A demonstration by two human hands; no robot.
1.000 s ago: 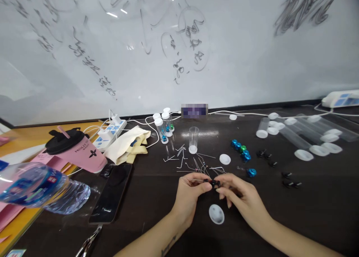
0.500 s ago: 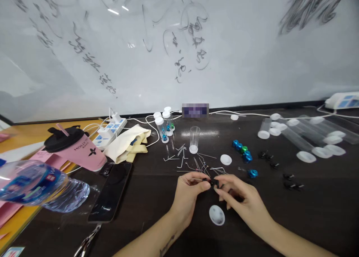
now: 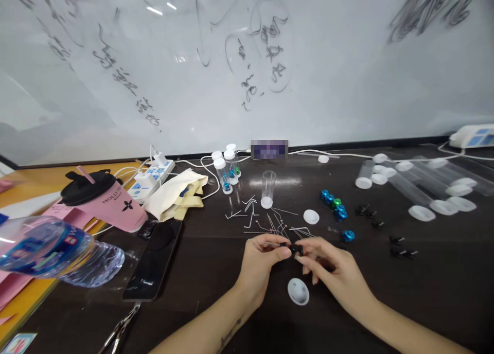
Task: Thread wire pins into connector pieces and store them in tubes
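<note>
My left hand and my right hand meet over the dark table, fingertips pinched together on a small black part with a thin metal pin sticking out to the left. A white round cap lies on the table just below the hands. Several bent metal pins are scattered right behind the fingers. An open clear vial stands upright further back. Blue and green metal nuts lie to the right of it, with one more blue nut nearer my right hand.
A black phone, a lying water bottle and a pink cup are at the left. Capped vials, a power strip and cream cloth sit behind. Clear tubes with white caps and small black parts lie at the right.
Both hands stay pinched on the black part with only slight finger shifts. The view has tilted a little; nothing on the table has moved.
</note>
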